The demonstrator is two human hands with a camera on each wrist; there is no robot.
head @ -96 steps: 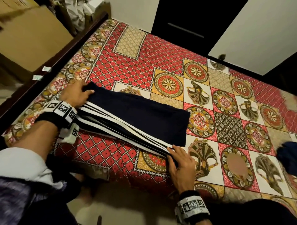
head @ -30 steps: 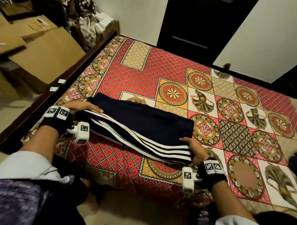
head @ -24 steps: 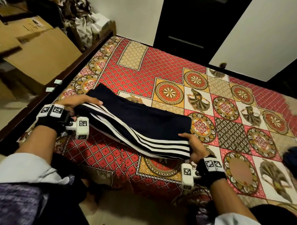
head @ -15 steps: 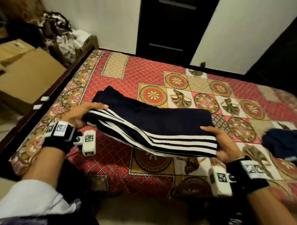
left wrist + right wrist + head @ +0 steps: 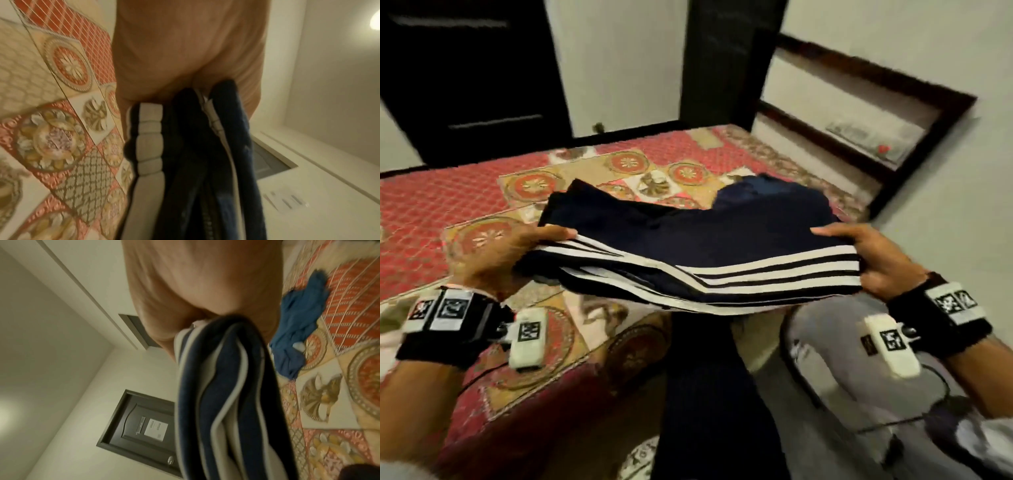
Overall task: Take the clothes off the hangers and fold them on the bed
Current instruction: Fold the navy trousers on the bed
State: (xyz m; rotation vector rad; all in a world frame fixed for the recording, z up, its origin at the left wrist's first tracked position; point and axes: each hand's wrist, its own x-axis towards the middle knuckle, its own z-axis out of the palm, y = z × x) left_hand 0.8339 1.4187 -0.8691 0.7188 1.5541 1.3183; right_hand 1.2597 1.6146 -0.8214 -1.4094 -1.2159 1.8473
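Observation:
A folded navy garment with white side stripes [image 5: 698,253] hangs in the air above the bed's near edge, held flat between both hands. My left hand [image 5: 517,253] grips its left end, thumb on top and fingers underneath. My right hand [image 5: 873,263] grips the right end the same way. The left wrist view shows the striped folds [image 5: 185,162] running out of the palm, and the right wrist view shows the layered stripes [image 5: 226,394] clamped in that hand. The bed [image 5: 448,212] carries a red and gold patterned cover.
A loose blue garment [image 5: 750,192] lies on the bed behind the folded one, also seen as blue cloth [image 5: 296,331] in the right wrist view. A dark door [image 5: 469,75] and white walls stand beyond the bed. A wooden bed frame [image 5: 914,144] runs along the right.
Both hands have lifted the folded striped garment off the bed and carried it to the right. The head view has swung right, toward the blue garment.

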